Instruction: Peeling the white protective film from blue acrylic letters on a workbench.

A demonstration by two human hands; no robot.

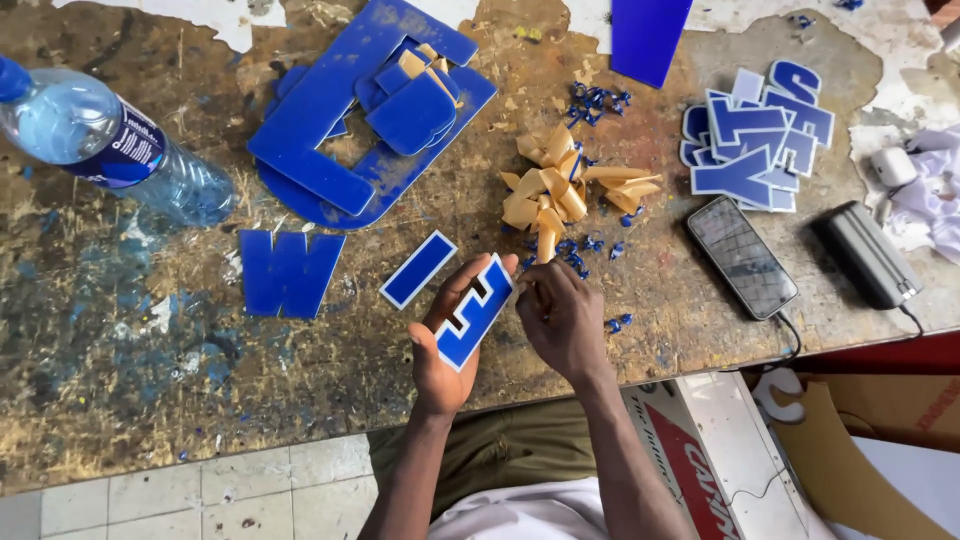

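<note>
Left hand grips a blue letter near the table edge; right hand pinches its top corner, bottle lying capped.

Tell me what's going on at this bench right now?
A person holds a blue letter with a white edge in the left hand, while the right hand picks at its top corner. Tan strips of peeled backing lie piled just beyond. A stack of similar letters sits at the right near a phone; a water bottle lies at the left on the worn table.
</note>
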